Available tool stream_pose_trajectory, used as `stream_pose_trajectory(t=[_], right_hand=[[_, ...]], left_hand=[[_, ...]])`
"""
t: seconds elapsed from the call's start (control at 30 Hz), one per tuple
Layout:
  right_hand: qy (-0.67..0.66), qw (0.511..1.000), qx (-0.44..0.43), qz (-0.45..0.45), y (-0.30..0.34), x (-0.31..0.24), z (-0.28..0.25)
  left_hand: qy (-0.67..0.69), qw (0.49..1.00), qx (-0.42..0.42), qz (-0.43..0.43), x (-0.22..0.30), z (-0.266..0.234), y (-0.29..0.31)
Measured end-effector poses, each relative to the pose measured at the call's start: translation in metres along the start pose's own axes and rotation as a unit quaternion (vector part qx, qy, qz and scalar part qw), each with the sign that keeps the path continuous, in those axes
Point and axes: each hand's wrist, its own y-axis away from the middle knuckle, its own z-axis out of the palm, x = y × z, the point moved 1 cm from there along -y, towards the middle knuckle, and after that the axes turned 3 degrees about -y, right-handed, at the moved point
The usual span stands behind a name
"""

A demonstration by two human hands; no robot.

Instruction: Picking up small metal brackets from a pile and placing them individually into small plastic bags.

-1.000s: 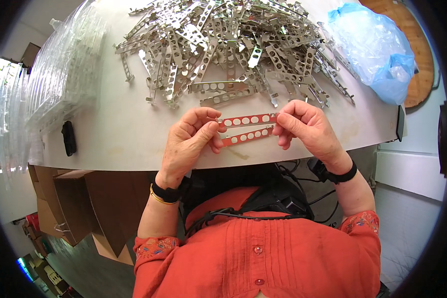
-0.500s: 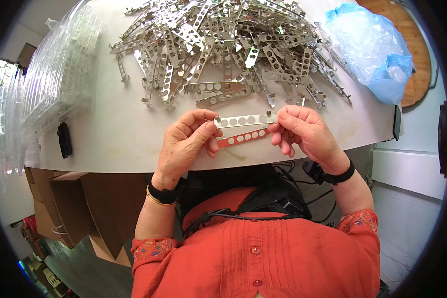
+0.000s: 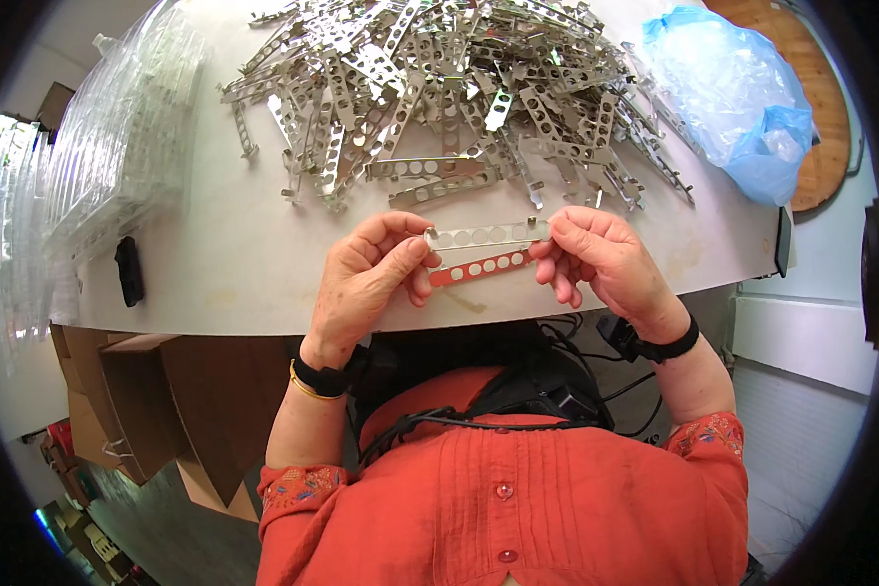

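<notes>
Between my two hands, in front of my body at the table's near edge, is a shiny perforated metal bracket (image 3: 484, 236) with a row of round holes and small bent tabs at its ends. My left hand (image 3: 373, 271) pinches its left end between thumb and fingers. At the right end, my right hand (image 3: 604, 254) grips it with thumb and forefinger. Just below it shows a second perforated strip (image 3: 481, 268), red-looking like my shirt, its ends close to the fingers of both hands. Whether the two strips are joined I cannot tell.
A big heap of similar metal brackets (image 3: 430, 93) covers the table's far middle. Clear plastic trays (image 3: 127, 137) are stacked at the left, near a small black object (image 3: 128, 272). A blue plastic bag (image 3: 728, 98) lies at the far right. Cardboard boxes (image 3: 227, 410) stand below the table's left edge.
The upper bracket has tilted slightly, so its bright face now looks duller. Both hands keep their hold and have hardly moved.
</notes>
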Motion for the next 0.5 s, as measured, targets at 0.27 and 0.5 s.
stream_pose_trajectory(t=[0.27, 0.5], right_hand=[[-0.006, 1.0, -0.002, -0.003, -0.0003, 0.0008, -0.0007], [-0.004, 1.0, -0.001, -0.007, -0.0008, 0.0011, -0.0002]], left_hand=[[0.01, 1.0, -0.003, -0.007, 0.0014, 0.0005, 0.0003], [0.011, 1.0, 0.0, -0.009, 0.0011, 0.0005, 0.0002]])
